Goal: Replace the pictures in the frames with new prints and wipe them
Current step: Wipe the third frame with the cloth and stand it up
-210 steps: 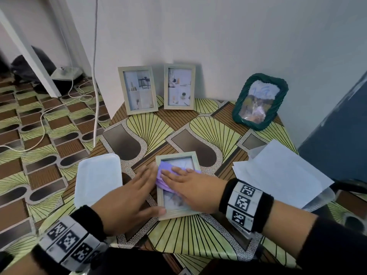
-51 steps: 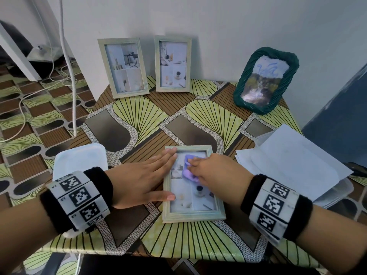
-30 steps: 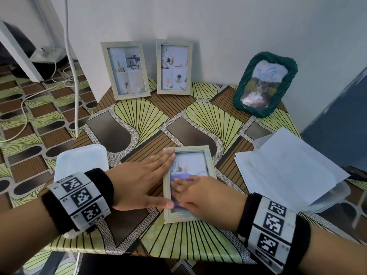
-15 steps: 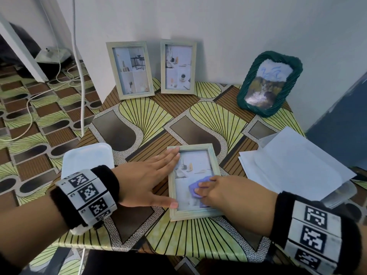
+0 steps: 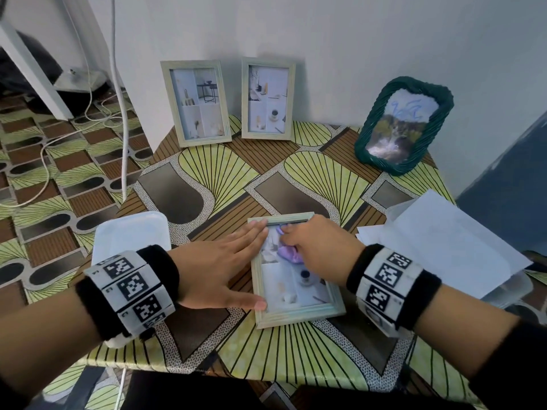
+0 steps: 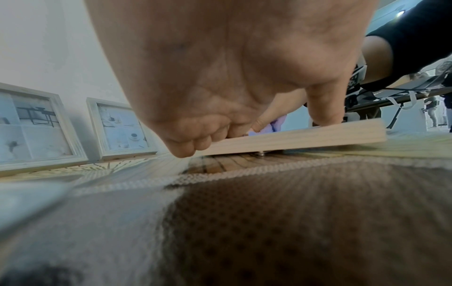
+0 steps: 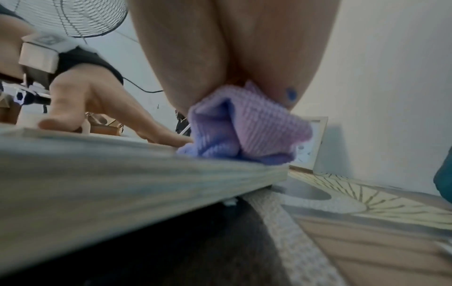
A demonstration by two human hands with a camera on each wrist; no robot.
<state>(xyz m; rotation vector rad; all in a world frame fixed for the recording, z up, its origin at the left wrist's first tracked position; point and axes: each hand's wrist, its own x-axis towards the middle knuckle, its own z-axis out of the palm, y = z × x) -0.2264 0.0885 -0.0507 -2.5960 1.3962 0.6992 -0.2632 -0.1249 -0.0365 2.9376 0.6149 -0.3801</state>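
frames (image 5: 296, 313): 4 | cloth (image 5: 288, 253): 1 | containers (image 5: 130, 235): perhaps 2 | hands (image 5: 216, 267): 2

White lidded container (image 5: 130, 235) at table's left edge, white cables (image 5: 118, 93) on patterned floor, perhaps a fan (image 7: 93, 17) behind.

A: The flat frame (image 5: 299, 313) looks like pale wood, matt, with fine grain along its edge; its pane is glossy.

B: The cloth (image 7: 247, 133) is lilac, a ribbed weave, soft and bunched.

A: The counter (image 5: 207, 161) carries a printed covering, smooth with a slight sheen, some patches stippled.

B: The two standing frames (image 5: 195, 103) have the same matt, pale wood look. The green frame (image 5: 404, 127) is woven, cord or wicker, ridged, with a shiny pane.

A: The sheets (image 5: 444, 241) are white matt paper. The tub (image 5: 130, 235) seems cloudy, smooth plastic.

B: The wristbands (image 5: 127, 287) are black fuzzy fabric with hard white printed tiles.
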